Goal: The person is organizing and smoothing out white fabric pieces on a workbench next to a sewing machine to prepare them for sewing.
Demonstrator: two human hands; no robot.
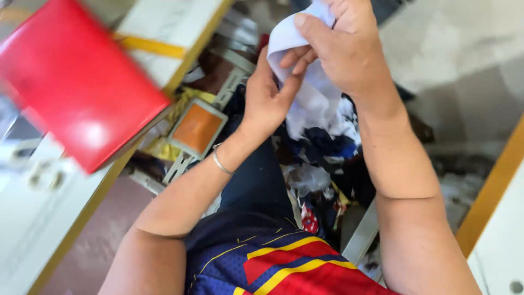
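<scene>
White cloth (311,93), top cut off

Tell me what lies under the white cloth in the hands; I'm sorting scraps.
Under the white cloth, held by the left hand and right hand, lies a heap of dark and mixed fabric scraps. The floor beneath the heap is covered.
</scene>
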